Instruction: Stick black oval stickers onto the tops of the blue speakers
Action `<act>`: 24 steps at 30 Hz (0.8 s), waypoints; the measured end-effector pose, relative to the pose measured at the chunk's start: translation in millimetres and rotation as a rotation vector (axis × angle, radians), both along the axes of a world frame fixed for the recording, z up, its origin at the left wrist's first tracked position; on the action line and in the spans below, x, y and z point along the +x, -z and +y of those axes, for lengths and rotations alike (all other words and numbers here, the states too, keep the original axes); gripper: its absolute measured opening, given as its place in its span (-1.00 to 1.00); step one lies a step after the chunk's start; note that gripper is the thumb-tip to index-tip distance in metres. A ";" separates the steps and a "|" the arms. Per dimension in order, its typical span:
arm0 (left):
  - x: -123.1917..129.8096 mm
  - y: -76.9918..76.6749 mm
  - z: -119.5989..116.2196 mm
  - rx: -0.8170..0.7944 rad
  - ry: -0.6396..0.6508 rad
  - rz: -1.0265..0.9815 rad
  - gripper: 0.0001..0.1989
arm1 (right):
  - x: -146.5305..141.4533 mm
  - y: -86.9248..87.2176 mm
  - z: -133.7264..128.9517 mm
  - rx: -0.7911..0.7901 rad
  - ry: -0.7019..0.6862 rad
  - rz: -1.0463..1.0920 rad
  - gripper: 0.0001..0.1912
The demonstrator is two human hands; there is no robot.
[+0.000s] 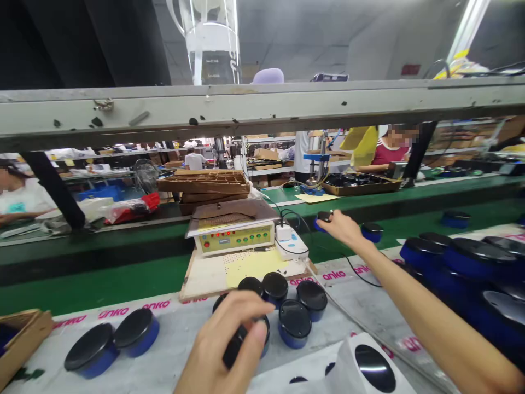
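My right hand (342,227) reaches out over the green belt (324,251), its fingers closed on a round blue piece with a black top (322,217). Another such round piece (372,232) sits on the belt, to the right of that hand. Nearer to me, my left hand (223,342) curls its thumb and fingers around a black-topped round piece (234,347), which the hand partly hides. Several like it, including one round piece (295,323), stand close beside my left fingers on the printed white sheet (176,323). Two more round pieces (137,331) stand to the left.
A white fixture with a black oval face (375,368) is at the front. Behind stand a control box (233,239) and a white power strip (292,243) with cables. Many round pieces (484,257) crowd the right. A shelf beam (262,106) crosses overhead. People sit beyond.
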State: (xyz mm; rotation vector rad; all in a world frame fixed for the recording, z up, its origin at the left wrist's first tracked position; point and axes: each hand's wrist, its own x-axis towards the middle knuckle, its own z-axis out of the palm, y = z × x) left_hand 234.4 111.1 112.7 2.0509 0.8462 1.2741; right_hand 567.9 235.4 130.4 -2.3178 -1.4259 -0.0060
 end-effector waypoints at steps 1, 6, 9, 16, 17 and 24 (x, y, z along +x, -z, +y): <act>6.7 -1.7 6.2 -0.122 0.030 -0.060 -0.80 | -9.8 -7.7 -10.9 0.039 -0.048 0.017 -0.64; 39.7 -4.9 22.2 -0.545 0.370 -0.451 -0.39 | -89.5 -33.1 -97.0 0.158 -0.576 0.164 -0.58; 40.4 -5.6 15.2 -0.831 0.513 -0.552 -0.41 | -121.0 -32.8 -138.9 0.276 -0.834 0.121 -0.68; 6.4 -8.3 0.2 -1.181 0.532 -0.806 -0.54 | -124.7 -11.0 -158.7 0.374 -1.078 0.025 -0.74; 3.4 -7.8 -0.7 -1.184 0.557 -0.818 -0.53 | -127.2 -8.1 -159.5 0.416 -1.098 -0.002 -0.76; -8.4 -2.4 -6.0 -1.122 0.453 -0.792 -0.63 | -137.5 2.7 -162.5 0.374 -1.112 0.020 -0.80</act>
